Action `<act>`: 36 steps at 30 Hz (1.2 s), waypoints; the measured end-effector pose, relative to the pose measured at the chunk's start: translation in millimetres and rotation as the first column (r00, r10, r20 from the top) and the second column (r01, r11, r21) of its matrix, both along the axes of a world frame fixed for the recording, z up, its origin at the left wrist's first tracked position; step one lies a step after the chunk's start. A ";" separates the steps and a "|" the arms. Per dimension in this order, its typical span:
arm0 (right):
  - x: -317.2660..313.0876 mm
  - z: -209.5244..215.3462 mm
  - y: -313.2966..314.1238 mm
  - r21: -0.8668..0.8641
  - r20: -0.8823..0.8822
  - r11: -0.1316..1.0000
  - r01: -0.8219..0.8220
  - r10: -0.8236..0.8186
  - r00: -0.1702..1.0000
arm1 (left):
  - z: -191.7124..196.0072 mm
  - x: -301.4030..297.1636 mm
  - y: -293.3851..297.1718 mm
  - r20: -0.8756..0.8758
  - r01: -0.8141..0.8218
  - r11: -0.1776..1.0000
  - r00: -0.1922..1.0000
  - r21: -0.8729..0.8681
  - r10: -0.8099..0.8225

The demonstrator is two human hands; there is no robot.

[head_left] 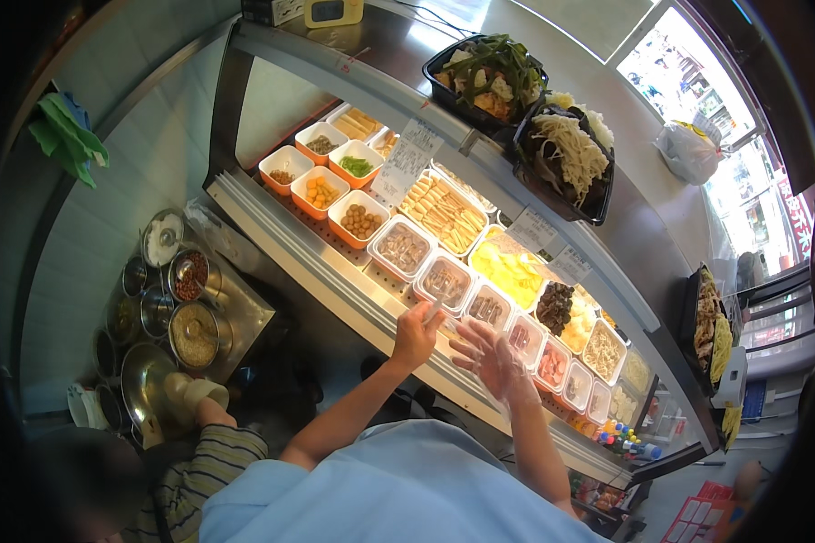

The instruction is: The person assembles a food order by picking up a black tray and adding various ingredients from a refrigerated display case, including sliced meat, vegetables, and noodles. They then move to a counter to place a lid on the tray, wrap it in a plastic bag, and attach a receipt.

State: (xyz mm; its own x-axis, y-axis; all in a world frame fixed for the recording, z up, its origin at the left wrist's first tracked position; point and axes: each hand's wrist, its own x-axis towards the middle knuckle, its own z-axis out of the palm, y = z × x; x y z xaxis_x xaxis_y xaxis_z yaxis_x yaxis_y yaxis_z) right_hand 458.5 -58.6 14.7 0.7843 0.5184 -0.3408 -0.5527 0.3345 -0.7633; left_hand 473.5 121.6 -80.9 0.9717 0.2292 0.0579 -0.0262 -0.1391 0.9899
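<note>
My left hand [415,337] is raised in front of the lit display case, its fingers pinched together. A thin, translucent bit shows at the fingertips, too small to name. Close by on the right, my right hand [493,358] is open with its fingers spread, and a loose clear plastic glove [516,387] seems to cover it. Both hands are above the case's near edge. Just beyond them stand white tubs of meat, among them one tub [445,280] and another tub [489,309].
Black trays of vegetables [487,81] and noodle-like strands [566,158] stand on the case top. Orange tubs [358,219] fill its left end. At lower left, a person in a striped sleeve [213,462] holds a bowl over a metal pan [145,380], beside several pots.
</note>
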 end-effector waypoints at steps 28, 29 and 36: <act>69.4 57.7 69.2 -0.307 0.388 0.896 0.320 -0.189 0.902 | -72.5 -55.9 72.6 -0.382 -0.285 0.699 0.924 -0.656 0.018; 84.2 75.6 88.9 -0.130 0.344 0.924 0.360 -0.299 0.890 | -64.5 -52.0 72.6 -0.370 -0.283 0.697 0.929 -0.658 0.028; 132.0 140.7 170.4 0.362 0.236 0.766 0.532 -0.627 0.743 | -25.0 -46.8 81.9 -0.299 -0.302 0.667 0.946 -0.682 0.122</act>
State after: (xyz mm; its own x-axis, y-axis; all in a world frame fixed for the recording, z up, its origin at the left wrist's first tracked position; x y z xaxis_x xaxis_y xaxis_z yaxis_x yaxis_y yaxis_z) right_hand 590.4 111.8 155.5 0.9968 -0.0458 0.0651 0.0782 0.7119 -0.6979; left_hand 426.7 203.5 -105.9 0.8570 0.3141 -0.4085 0.1323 0.6320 0.7636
